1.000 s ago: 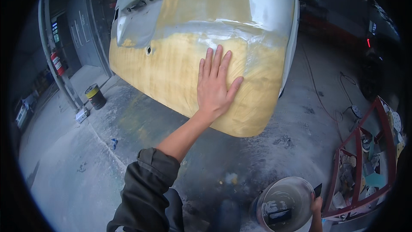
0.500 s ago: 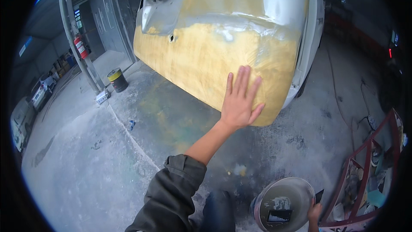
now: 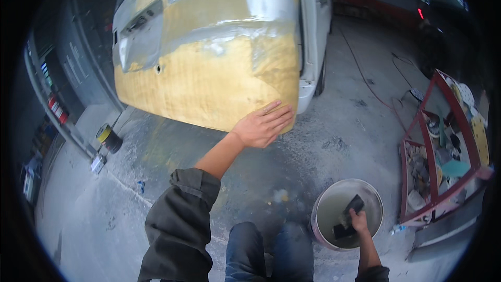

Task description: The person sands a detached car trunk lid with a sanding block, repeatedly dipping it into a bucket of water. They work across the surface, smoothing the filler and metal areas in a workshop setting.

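Observation:
My left hand (image 3: 262,124) lies flat, fingers together, on the lower right corner of a car door panel (image 3: 209,68) coated in yellow filler with bare grey patches above. My right hand (image 3: 358,221) reaches down into a white bucket (image 3: 326,198) on the floor and grips a dark sanding block (image 3: 348,216) inside it. My knees in dark trousers (image 3: 269,253) show at the bottom between the arms.
A red metal trolley (image 3: 417,177) loaded with tools and sanding discs stands at the right. A yellow-and-black can (image 3: 108,138) sits on the dusty concrete floor at the left. A red hose (image 3: 365,78) trails across the floor behind the car.
My left hand has slid down and right along the filler to the panel's lower corner. The view has swung so the right hand and bucket show more fully.

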Tool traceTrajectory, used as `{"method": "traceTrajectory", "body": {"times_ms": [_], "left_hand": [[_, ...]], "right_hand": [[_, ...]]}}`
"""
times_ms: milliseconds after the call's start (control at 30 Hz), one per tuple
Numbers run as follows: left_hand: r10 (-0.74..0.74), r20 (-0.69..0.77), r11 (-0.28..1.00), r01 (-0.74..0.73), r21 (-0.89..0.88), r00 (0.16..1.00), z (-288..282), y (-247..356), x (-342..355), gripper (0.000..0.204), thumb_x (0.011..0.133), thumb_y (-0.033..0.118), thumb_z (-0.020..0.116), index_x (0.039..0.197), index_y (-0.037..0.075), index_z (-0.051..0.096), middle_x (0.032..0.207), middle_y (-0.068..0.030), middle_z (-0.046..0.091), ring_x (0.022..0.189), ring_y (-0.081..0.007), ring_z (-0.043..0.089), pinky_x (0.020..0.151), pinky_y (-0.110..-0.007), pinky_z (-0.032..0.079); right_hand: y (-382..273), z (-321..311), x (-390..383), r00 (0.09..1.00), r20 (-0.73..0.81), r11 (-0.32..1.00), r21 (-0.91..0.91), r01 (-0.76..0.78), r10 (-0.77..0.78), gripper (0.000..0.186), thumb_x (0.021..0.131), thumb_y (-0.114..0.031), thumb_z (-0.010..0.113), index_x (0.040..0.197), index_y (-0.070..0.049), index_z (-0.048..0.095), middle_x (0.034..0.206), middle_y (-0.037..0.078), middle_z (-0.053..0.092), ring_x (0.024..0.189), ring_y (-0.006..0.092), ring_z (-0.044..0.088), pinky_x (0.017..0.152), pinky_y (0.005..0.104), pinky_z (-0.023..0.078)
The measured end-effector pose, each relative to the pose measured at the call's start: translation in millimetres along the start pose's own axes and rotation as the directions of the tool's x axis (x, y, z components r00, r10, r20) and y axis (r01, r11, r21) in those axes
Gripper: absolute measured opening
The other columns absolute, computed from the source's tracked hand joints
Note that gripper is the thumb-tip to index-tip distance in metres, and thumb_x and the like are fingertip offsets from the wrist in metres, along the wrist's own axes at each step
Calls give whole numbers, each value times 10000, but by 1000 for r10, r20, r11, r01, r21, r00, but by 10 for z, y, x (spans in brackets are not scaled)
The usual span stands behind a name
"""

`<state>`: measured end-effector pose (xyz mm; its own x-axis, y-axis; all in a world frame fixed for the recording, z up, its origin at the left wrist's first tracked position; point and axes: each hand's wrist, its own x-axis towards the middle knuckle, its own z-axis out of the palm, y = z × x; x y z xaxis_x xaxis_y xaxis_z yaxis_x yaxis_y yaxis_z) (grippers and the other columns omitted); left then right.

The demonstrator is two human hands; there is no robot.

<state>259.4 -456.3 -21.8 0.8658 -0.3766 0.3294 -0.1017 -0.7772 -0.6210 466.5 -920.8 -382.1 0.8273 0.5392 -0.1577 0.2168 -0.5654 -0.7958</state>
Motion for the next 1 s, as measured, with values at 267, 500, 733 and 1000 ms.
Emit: {"method": "traceTrajectory", "body": {"times_ms": [267,500,733,1000], "left_hand": [[148,141,977,-166,132,979,-89,-50,71,623,943,387,620,1448,23,621,1547,-102,570,1526,-266,430,1339,-461,238],[159,21,987,-159,24,987,-60,-28,140,576,865,316,697,1356,13,684,1460,-107,637,1465,-270,510,1302,-457,318],[173,-126,984,-177,-22,977,48,-31,116,530,801,267,721,1257,-3,734,1358,-114,704,1373,-256,599,1258,-433,395],[157,-28,988,-157,-5,987,-40,-25,41,574,826,248,724,1358,35,698,1456,-83,664,1452,-236,542,1292,-438,353]], "right_hand": [[439,890,368,779,436,892,-224,-392,452,455,871,-227,732,1161,122,710,1103,281,750,923,380,779,751,482,642],[1053,720,517,829,224,858,-100,-504,513,393,911,-195,607,1209,36,719,1174,216,751,973,384,756,742,596,612],[-449,-32,138,805,423,340,749,-569,416,412,988,-217,459,1291,-14,651,1195,198,737,1005,354,744,772,550,619],[-4504,-699,710,967,184,208,967,-146,-175,318,1068,-196,529,1296,25,544,1279,195,665,1136,317,706,930,547,596]]}}
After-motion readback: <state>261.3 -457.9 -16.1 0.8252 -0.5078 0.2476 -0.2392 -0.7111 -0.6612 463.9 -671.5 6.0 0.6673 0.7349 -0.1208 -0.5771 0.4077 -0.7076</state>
